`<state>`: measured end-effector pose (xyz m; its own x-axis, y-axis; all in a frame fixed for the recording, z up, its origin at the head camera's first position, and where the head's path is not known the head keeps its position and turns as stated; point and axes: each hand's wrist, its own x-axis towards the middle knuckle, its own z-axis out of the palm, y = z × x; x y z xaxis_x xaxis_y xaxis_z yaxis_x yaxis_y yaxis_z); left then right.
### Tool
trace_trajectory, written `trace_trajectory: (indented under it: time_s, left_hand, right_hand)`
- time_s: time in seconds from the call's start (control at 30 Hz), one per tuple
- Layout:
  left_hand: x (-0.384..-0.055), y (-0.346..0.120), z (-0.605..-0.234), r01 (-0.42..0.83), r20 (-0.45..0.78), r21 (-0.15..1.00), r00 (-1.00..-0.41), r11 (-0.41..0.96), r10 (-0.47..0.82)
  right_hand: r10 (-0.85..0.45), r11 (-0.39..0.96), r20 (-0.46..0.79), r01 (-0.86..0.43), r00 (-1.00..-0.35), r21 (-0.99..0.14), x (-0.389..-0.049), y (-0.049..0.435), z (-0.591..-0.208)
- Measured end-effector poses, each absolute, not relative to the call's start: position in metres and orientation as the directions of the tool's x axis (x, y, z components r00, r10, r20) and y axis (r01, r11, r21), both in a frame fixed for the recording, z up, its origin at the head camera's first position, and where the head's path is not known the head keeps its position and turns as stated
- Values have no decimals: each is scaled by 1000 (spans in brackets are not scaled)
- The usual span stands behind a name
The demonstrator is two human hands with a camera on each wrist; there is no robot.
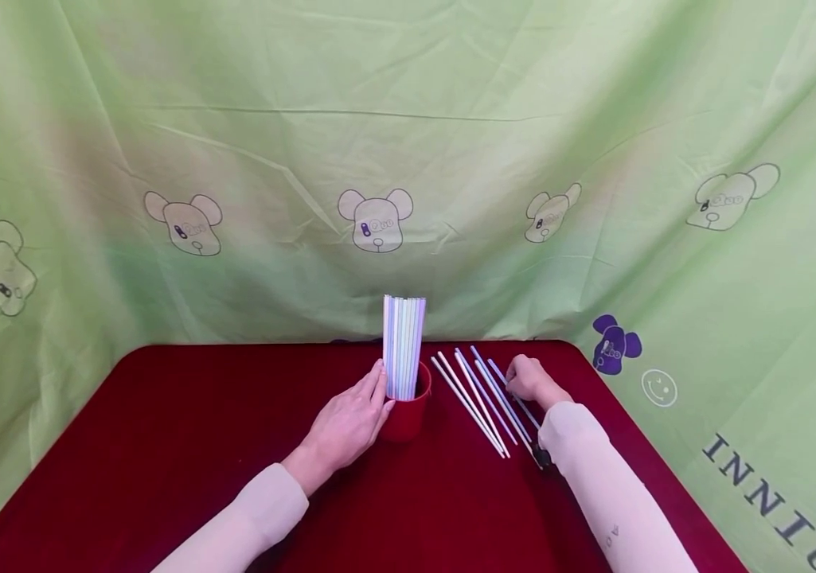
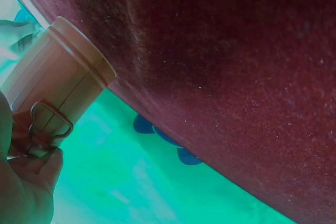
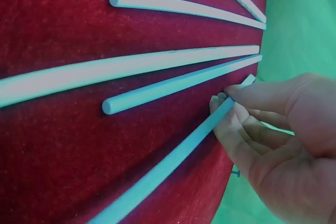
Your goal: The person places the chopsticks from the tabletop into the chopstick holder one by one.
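Note:
A red cup (image 1: 404, 419) stands upright on the table, packed with a bundle of pastel straws (image 1: 403, 346). My left hand (image 1: 346, 422) holds the cup from its left side near the rim, thumb at the front and fingers beside the straws. The left wrist view shows a wire loop (image 2: 50, 121) on the cup's side. To the right, my right hand (image 1: 532, 380) pinches a blue straw (image 3: 168, 161) between thumb and fingers near its far end. Several loose white and blue straws (image 1: 479, 414) lie between the cup and this hand.
A dark red cloth covers the table (image 1: 200, 477), whose back edge lies close behind the cup. Green printed curtain (image 1: 379, 119) hangs at the back and sides. A small black object (image 1: 541, 456) sits at the right wrist.

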<state>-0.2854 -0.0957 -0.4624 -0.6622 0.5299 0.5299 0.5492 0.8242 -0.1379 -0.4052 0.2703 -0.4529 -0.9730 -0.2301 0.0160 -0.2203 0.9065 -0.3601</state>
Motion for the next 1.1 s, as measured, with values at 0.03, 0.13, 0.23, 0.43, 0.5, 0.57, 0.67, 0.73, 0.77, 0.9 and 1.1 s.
trace_trajectory:
  time_s: [0.03, 0.13, 0.23, 0.43, 0.5, 0.57, 0.67, 0.73, 0.77, 0.9, 1.1]
  left_hand:
    - [-285, -96, -463, 550, 530, -140, -661, 823, 531]
    - [-285, -96, -464, 551, 525, -132, -666, 824, 530]
    - [-284, -96, -465, 550, 514, -128, -675, 825, 529]
    - [-284, -96, -464, 547, 509, -123, -681, 828, 526]
    - [-284, -96, -464, 547, 513, -126, -678, 828, 526]
    - [-284, -96, -463, 548, 520, -135, -670, 826, 530]
    - [-284, -96, -463, 549, 530, -139, -662, 824, 531]
    - [-284, -96, -463, 552, 532, -138, -659, 822, 532]
    - [-284, -96, -463, 554, 533, -133, -659, 822, 531]
    - [-284, -95, -463, 554, 530, -126, -663, 823, 528]
    - [-285, -95, -462, 556, 532, -126, -661, 821, 529]
  right_hand:
    - [-225, 902, 16, -214, -974, -376, -405, 271, -453]
    - [-211, 870, 8, -192, -977, -454, -403, 275, -454]
    - [-203, 822, -7, -167, -979, -544, -401, 277, -451]
    - [-237, 718, 3, -177, -972, -673, -397, 274, -434]
    - [-248, 696, 21, -193, -968, -692, -396, 271, -428]
    - [-252, 677, 44, -208, -967, -706, -395, 268, -422]
    - [-261, 648, 84, -239, -962, -723, -393, 262, -414]
    - [-267, 631, 107, -258, -958, -732, -392, 257, -409]
    - [-276, 622, 120, -272, -954, -734, -391, 255, -407]
    - [-273, 583, 159, -294, -949, -757, -387, 246, -397]
    - [-285, 551, 223, -350, -932, -757, -381, 237, -383]
